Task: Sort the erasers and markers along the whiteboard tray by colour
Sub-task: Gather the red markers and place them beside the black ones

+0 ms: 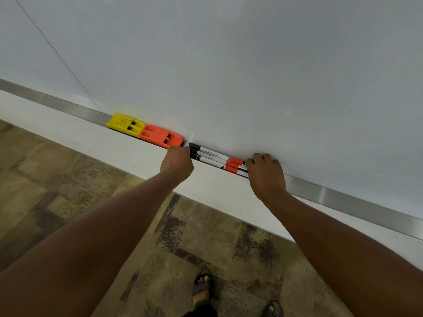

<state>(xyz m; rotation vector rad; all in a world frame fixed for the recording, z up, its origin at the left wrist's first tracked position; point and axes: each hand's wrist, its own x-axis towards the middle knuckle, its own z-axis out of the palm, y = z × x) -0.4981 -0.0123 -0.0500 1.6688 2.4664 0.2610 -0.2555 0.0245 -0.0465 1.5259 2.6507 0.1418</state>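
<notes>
two sandalled feet are standing on a mottled brown floor at the bottom of the view, and two bare forearms are reaching up and away from them toward the wall.

the left hand is curling into a loose fist at the near lip of the tray, its knuckles touching the black-capped ends of the markers and sitting just beside the end of the orange eraser. whether its fingers are actually pinching a cap, i cannot tell, since they are tucked under the hand. the right hand is lying flatter over the other end of the marker row, fingers bent down onto the orange-capped markers and covering their far ends; whether it is gripping one is also unclear.

between the two hands, the markers are lying lengthwise in the tray, side by side. three black-capped markers are showing on the left, and about three orange-capped markers are showing next to them toward the right hand, though the exact count there is hard to read because the hand is hiding part of them.

left of the markers, two erasers are resting in the tray end to end and touching: one orange eraser nearest the left hand, then one yellow eraser beyond it.

behind everything, the whiteboard is filling the upper view.
</notes>
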